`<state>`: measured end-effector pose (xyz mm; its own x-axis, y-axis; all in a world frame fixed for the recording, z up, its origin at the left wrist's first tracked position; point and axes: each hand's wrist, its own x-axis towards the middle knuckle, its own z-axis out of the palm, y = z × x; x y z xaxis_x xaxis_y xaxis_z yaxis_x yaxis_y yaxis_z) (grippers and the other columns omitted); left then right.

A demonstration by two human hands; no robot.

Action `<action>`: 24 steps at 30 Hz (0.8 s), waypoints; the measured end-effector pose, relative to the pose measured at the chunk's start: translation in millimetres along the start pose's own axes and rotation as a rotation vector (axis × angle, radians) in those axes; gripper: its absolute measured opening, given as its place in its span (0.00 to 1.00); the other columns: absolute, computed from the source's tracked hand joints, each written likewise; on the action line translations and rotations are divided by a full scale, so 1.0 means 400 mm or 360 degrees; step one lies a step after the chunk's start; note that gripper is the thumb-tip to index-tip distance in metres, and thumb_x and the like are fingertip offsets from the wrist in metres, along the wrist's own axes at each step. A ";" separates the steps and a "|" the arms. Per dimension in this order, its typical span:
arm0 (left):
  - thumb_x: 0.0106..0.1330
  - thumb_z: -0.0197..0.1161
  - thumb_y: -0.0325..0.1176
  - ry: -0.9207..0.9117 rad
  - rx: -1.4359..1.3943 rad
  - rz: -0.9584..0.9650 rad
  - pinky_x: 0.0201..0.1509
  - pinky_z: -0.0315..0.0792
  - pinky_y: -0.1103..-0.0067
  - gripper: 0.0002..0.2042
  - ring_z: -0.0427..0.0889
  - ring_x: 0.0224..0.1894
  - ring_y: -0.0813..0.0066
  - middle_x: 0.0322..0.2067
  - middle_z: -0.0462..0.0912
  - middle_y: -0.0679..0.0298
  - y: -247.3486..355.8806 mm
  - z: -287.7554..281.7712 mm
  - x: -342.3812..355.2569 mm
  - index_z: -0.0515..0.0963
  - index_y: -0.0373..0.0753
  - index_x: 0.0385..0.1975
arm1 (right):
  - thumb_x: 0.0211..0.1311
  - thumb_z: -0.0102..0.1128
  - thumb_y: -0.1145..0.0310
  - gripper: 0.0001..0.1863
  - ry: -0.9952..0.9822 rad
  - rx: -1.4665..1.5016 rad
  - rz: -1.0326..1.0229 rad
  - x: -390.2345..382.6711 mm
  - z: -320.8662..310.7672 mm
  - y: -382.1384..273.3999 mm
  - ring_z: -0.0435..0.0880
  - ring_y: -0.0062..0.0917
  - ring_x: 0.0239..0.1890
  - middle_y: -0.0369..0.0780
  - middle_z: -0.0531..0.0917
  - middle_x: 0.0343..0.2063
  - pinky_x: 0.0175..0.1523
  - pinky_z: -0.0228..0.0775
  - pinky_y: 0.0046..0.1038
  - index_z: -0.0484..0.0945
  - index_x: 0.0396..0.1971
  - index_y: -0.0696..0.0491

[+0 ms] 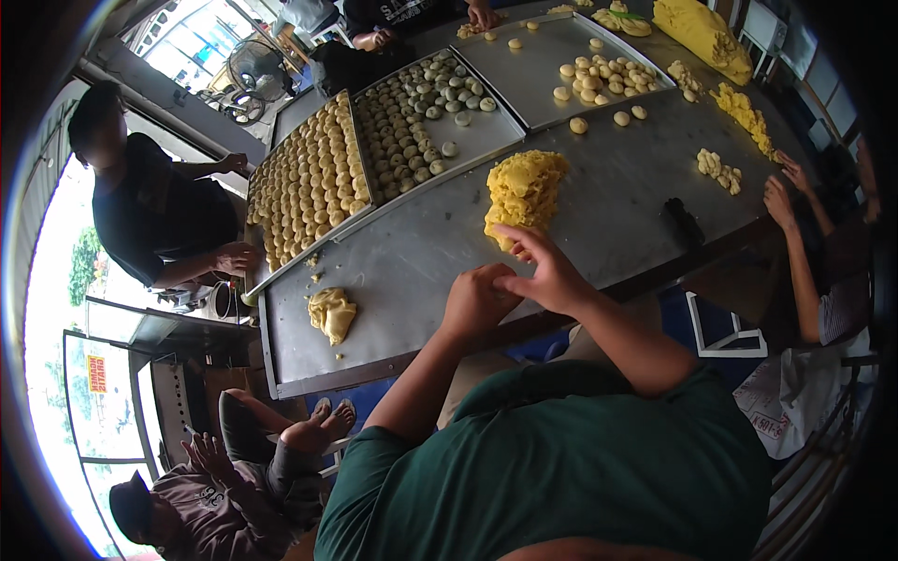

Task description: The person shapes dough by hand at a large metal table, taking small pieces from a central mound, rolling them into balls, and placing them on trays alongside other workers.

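My left hand (482, 301) is closed at the table's near edge, its contents hidden. My right hand (547, 276) meets it with the thumb, its other fingers raised and apart, just before a mound of crumbly yellow filling (522, 192); whether the fingertips touch the mound, I cannot tell. A smooth pale dough lump (329, 316) lies to the left on the steel table (402, 271). A dark object (681, 220) lies to the right.
Trays of golden balls (309, 168), greenish balls (402, 131) and pale balls (524, 75) line the far side. Co-workers stand at left (150, 206) and back (402, 23); another's hands (781, 196) are at right. A seated person (224, 486) is at lower left; yellow dough (702, 37) at back right.
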<state>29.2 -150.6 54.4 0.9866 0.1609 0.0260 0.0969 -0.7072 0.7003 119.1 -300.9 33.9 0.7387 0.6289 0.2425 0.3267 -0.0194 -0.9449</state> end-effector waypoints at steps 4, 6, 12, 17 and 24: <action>0.70 0.68 0.40 0.0356 -0.0562 0.0320 0.63 0.74 0.71 0.22 0.82 0.61 0.61 0.54 0.86 0.51 -0.027 0.021 0.032 0.79 0.37 0.60 | 0.69 0.68 0.50 0.28 0.0033 0.1732 0.1303 -0.005 0.007 0.089 0.82 0.24 0.47 0.34 0.82 0.49 0.56 0.75 0.32 0.75 0.63 0.48; 0.73 0.65 0.40 0.0462 -0.0539 0.0341 0.69 0.66 0.71 0.27 0.74 0.68 0.60 0.61 0.79 0.49 -0.038 0.045 0.041 0.69 0.39 0.68 | 0.71 0.65 0.49 0.26 -0.0045 0.1733 0.1248 -0.032 0.055 0.068 0.83 0.23 0.46 0.35 0.83 0.49 0.57 0.76 0.32 0.77 0.61 0.49; 0.85 0.40 0.44 0.0427 -0.0954 0.0335 0.79 0.50 0.67 0.31 0.62 0.76 0.58 0.73 0.65 0.45 -0.034 0.031 0.049 0.46 0.34 0.79 | 0.75 0.61 0.62 0.16 -0.0097 0.1492 0.0838 0.001 0.054 0.039 0.87 0.27 0.52 0.38 0.87 0.47 0.59 0.79 0.32 0.82 0.53 0.56; 0.85 0.36 0.49 0.0533 -0.1343 -0.0019 0.79 0.52 0.66 0.31 0.61 0.76 0.54 0.66 0.75 0.45 -0.006 0.050 0.069 0.47 0.38 0.79 | 0.72 0.66 0.66 0.16 0.0247 0.1032 0.0349 0.014 0.075 0.040 0.87 0.22 0.47 0.42 0.87 0.44 0.54 0.81 0.26 0.82 0.50 0.63; 0.84 0.34 0.42 0.0389 -0.1327 0.0163 0.78 0.57 0.65 0.32 0.65 0.74 0.54 0.62 0.78 0.43 0.012 0.035 0.078 0.31 0.44 0.80 | 0.72 0.66 0.70 0.14 0.0060 0.1235 0.0568 0.000 0.064 0.048 0.85 0.19 0.45 0.38 0.87 0.43 0.53 0.76 0.25 0.82 0.52 0.60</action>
<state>62.2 -158.8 48.4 0.9201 0.3351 0.2026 -0.2124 -0.0077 0.9772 110.4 -281.5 10.2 0.7442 0.6598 -0.1040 -0.4155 0.3353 -0.8455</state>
